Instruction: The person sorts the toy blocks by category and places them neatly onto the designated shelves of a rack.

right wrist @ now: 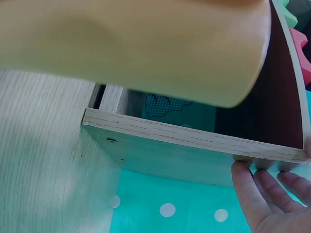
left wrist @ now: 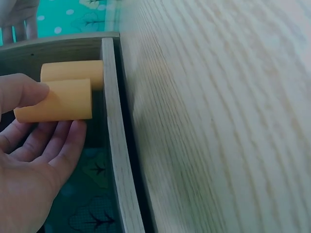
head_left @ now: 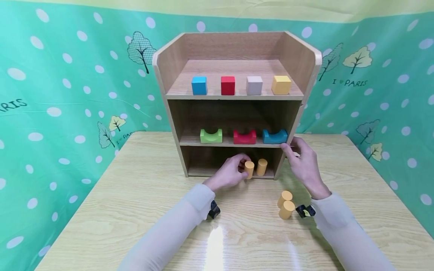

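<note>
My left hand (head_left: 230, 172) pinches an orange-yellow wooden cylinder (head_left: 249, 170) upright at the bottom compartment of a wooden shelf unit (head_left: 234, 98). In the left wrist view its thumb presses one side of that cylinder (left wrist: 63, 104) and the fingers lie along the other. Just to the right stands a second matching cylinder (head_left: 262, 168). My right hand (head_left: 304, 162) holds the unit's right side panel, thumb at the front edge and fingertips (right wrist: 243, 172) against the outer face. On the table, two more cylinders, a rear one (head_left: 285, 198) and a front one (head_left: 286, 210), stand near the right wrist.
The top shelf carries blue (head_left: 199, 86), red (head_left: 228, 86), grey (head_left: 254, 86) and yellow (head_left: 281, 85) cubes. Green (head_left: 211, 138), red (head_left: 244, 139) and blue (head_left: 274, 139) notched blocks line the middle shelf. The unit stands on a wood-grain table (head_left: 142, 169) before a dotted green cloth.
</note>
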Demonstrator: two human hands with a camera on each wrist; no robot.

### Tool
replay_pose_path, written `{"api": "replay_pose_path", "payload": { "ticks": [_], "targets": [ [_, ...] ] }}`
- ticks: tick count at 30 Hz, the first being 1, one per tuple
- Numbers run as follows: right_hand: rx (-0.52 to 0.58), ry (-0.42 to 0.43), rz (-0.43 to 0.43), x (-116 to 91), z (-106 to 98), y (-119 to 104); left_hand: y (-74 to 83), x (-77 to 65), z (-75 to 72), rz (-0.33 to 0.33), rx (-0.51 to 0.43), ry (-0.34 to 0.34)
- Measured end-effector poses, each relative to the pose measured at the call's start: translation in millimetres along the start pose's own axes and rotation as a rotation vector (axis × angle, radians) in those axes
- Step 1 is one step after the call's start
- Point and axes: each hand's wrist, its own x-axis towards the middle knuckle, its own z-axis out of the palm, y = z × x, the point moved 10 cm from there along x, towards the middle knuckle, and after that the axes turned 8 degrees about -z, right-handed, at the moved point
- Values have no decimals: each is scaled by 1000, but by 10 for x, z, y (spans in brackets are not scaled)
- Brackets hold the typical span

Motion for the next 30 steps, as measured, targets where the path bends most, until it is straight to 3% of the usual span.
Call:
{"api": "replay_pose_path", "payload": {
  "ticks": [14,30],
  "targets": [
    [9,2,-6,2,4,17,-161,78,-23,-77,-13,17],
    [7,-4,0,4,9,7,-199,114,-18,-101,9,16]
  ]
}}
